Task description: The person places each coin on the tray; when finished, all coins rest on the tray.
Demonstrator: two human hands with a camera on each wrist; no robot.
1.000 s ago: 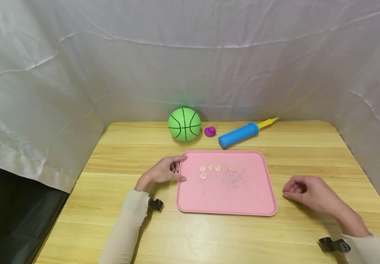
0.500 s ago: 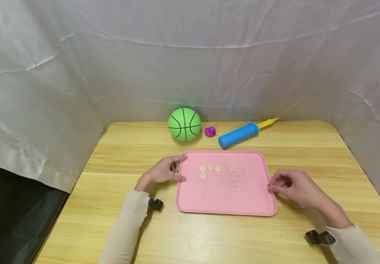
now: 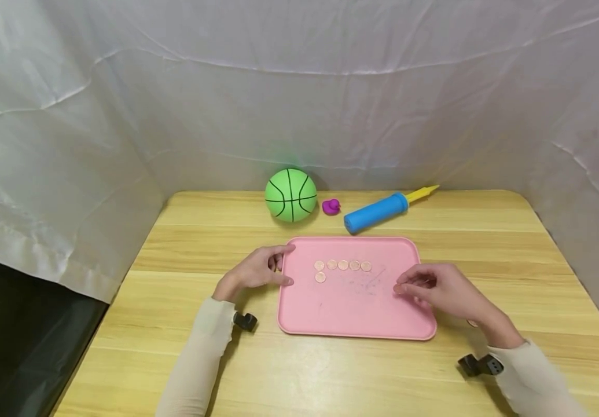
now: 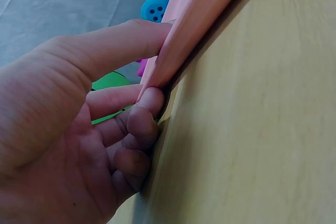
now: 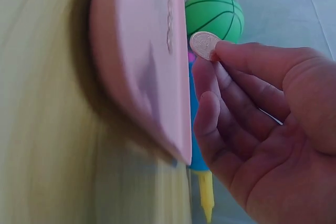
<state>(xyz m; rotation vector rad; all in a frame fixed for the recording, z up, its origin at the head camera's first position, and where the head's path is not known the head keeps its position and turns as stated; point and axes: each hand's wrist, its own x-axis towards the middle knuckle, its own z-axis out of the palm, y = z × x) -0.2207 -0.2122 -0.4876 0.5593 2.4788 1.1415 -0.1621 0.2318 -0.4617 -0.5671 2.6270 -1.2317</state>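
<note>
My left hand [image 3: 254,269] holds the left rim of a pink tray [image 3: 351,321], thumb over the edge and the other fingers curled against its side in the left wrist view. Several copper-coloured coins [image 3: 343,265] lie in a row on the tray, with a single coin [image 3: 320,277] just below the leftmost. Over the tray's right part, my right hand [image 3: 442,286] pinches another coin [image 5: 205,44] between thumb and fingertips. That coin is raised above the tray surface in the right wrist view.
Behind the tray sit a green ball [image 3: 291,196] with black lines, a purple toy duck [image 3: 331,207] and a blue hand pump [image 3: 376,213] with a yellow nozzle. A coin [image 3: 472,323] lies on the wooden table [image 3: 341,376] by my right wrist. Pale cloth hangs around.
My right hand has moved left with its coin, from the table beside the tray to over the tray's right part. The left hand and the laid coins stay put.
</note>
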